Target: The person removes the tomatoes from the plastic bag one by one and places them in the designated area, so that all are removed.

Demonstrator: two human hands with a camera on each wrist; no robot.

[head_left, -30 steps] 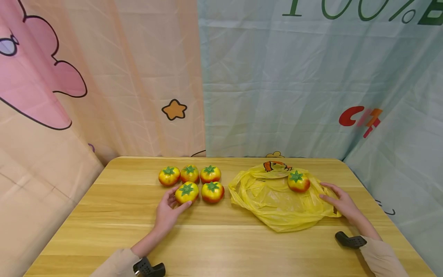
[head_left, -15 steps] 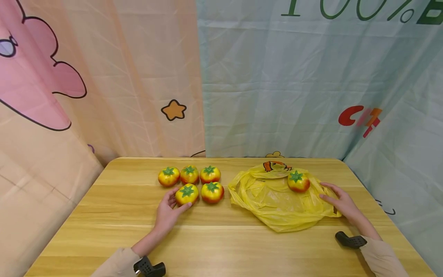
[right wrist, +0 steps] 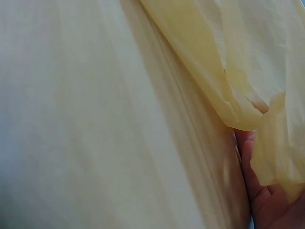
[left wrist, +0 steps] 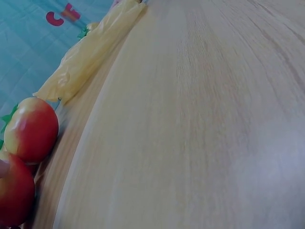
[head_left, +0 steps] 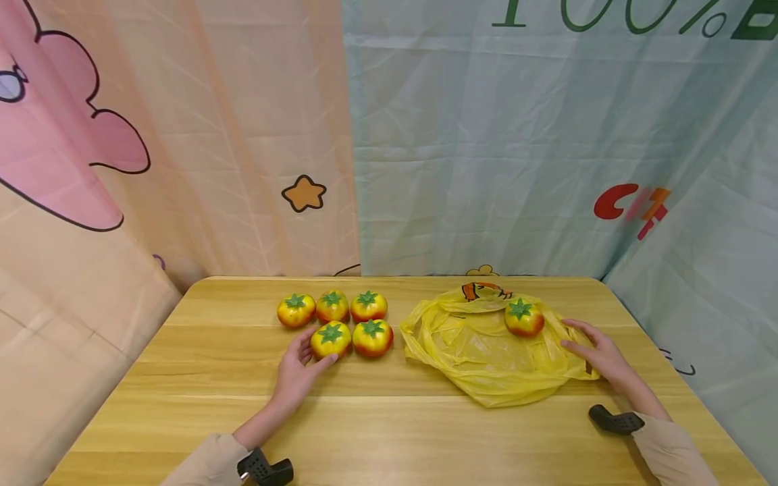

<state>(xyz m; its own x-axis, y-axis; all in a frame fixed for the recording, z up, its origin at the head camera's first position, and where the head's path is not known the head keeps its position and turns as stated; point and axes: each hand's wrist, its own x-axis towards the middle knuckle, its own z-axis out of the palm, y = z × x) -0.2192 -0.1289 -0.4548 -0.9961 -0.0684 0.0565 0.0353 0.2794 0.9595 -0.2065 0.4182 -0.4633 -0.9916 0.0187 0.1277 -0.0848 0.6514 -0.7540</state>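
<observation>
My left hand point(head_left: 299, 366) has its thumb in front and fingers behind a yellow-red tomato point(head_left: 331, 340) with a green star-shaped top, at the near left of a group. Its right side is right up against another tomato point(head_left: 373, 338). In the left wrist view the gripped tomato point(left wrist: 14, 191) shows red, with a fingertip on it. On the right lies a crumpled yellow plastic bag point(head_left: 486, 381), with one tomato point(head_left: 524, 319) in it. My right hand point(head_left: 602, 356) holds the bag's right edge. In the right wrist view, the bag film point(right wrist: 267, 152) drapes over this hand, hiding some fingers.
Behind the gripped tomato, three more tomatoes stand in a row: one at left point(head_left: 296, 310), one in the middle point(head_left: 332, 307) and one at right point(head_left: 369, 307). The wooden table point(head_left: 389, 439) ends at printed curtains point(head_left: 425, 169) at the back.
My left hand has shifted slightly to the right with the tomato, closing the gap to its neighbour. My right hand and the bag stay as they were.
</observation>
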